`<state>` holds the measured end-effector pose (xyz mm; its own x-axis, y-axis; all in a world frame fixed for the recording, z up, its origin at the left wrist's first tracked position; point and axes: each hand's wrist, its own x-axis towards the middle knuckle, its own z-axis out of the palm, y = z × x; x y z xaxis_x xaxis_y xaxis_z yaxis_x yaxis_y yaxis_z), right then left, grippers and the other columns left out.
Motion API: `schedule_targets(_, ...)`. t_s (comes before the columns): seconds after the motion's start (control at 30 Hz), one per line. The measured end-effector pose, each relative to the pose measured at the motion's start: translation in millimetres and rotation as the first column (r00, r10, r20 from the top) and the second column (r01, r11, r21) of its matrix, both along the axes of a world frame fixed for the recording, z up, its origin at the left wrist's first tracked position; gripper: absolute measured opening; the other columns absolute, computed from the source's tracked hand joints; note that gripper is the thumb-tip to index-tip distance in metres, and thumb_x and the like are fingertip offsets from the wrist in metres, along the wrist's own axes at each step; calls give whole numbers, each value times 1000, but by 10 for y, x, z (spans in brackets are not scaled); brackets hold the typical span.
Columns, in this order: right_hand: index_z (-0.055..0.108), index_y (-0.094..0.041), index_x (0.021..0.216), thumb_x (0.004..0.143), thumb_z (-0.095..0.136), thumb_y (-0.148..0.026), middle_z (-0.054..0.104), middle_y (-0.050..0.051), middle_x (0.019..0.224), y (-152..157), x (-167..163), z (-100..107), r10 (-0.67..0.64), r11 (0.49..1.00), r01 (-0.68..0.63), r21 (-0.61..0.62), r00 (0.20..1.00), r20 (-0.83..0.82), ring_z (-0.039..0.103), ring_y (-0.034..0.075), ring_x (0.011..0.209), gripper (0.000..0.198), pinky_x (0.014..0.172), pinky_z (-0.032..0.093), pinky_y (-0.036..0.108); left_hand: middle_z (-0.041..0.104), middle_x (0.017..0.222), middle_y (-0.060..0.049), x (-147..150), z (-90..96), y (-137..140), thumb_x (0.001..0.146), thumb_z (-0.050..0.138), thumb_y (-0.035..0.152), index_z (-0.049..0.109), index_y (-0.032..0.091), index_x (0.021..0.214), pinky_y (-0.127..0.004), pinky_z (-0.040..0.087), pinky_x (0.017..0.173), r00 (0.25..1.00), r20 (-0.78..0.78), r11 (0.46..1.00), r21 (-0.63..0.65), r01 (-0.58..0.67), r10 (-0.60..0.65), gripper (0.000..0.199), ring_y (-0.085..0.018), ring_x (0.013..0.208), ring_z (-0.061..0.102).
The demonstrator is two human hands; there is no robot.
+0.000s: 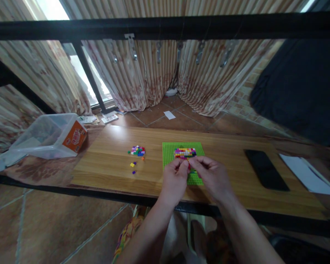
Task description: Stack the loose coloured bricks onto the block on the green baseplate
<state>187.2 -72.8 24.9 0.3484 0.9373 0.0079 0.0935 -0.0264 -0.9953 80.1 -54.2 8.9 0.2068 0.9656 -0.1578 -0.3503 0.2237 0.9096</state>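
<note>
Striped curtains (132, 82) are hanging behind a black metal frame (165, 28), with brown floor tiles (55, 227) showing below. Across the table, a wood-grain board (112, 143) is lying over a patterned cloth (35, 171), on which a clear plastic bin (41, 135) is sitting at the far left. Near the board's middle, a green baseplate (167, 151) is carrying rows of coloured bricks (184, 152). Over its nearer part, the left hand (174, 178) and right hand (213, 178) are meeting, their fingertips narrowly pinching a small red piece (189, 166). Loose bricks (138, 150) are lying to the left; a black flat slab (265, 170) is resting to the right, near white paper (306, 172).
</note>
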Motion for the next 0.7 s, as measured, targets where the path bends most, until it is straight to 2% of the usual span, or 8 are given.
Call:
schedule_targets(0.07,73,-18,68,68,74,-47,61,-1,56,-5,11,-10,8,1000,-8,-19,1000,-30,48,10,50,30,50,38,24,47,56,3,-21,-31,16,78,67,31,61,16,61,-21,27,51,998,-54,997,80,19,-15,23,-8,54,37)
schedule_targets(0.13,73,-18,67,65,77,-48,59,-2,53,-9,8,-24,5,999,-9,-34,993,-115,43,8,47,30,46,34,23,47,56,3,-49,-42,29,79,67,30,62,17,61,-21,27,51,996,-78,994,105,43,-35,22,-9,54,37)
schedule_targets(0.27,72,-18,64,58,82,-45,61,-1,56,-9,-9,-39,0,997,-24,-73,949,-314,47,9,48,30,48,40,24,49,54,2,-83,-16,30,78,68,31,63,17,61,-21,27,49,994,-69,994,61,88,-84,22,-8,51,37)
schedule_targets(0.37,73,-19,66,59,83,-42,63,-1,58,5,62,-55,-27,999,11,-52,947,-321,50,10,50,27,50,43,25,47,51,3,-82,30,15,79,66,31,61,16,60,-20,26,47,995,-75,997,32,70,-68,25,-7,48,35)
schedule_targets(0.43,74,-20,70,63,81,-41,65,-1,61,19,166,-73,-93,995,95,0,969,-229,52,10,52,23,53,43,25,46,51,3,-86,67,17,80,64,31,57,16,58,-19,25,46,998,-54,1000,-26,11,-12,28,-6,46,34)
schedule_targets(0.53,76,-21,74,67,79,-38,70,1,69,36,334,-108,-214,974,212,81,977,15,58,13,60,19,59,46,28,48,53,3,-120,109,53,77,66,31,55,15,60,-17,22,43,997,1,987,-138,-79,79,25,-5,45,35)
schedule_targets(0.6,76,-21,72,69,77,-38,71,2,73,39,403,-139,-212,973,192,126,962,173,62,16,67,17,64,47,30,50,54,3,-156,119,90,74,67,32,55,15,61,-16,19,40,994,26,979,-178,-99,105,24,-4,44,35)
schedule_targets(0.7,76,-22,73,73,74,-40,69,4,79,39,432,-198,-131,984,78,159,923,362,62,18,73,18,66,47,31,48,53,3,-202,115,129,72,67,31,54,15,61,-16,15,38,992,37,977,-181,-114,122,24,-4,42,34)
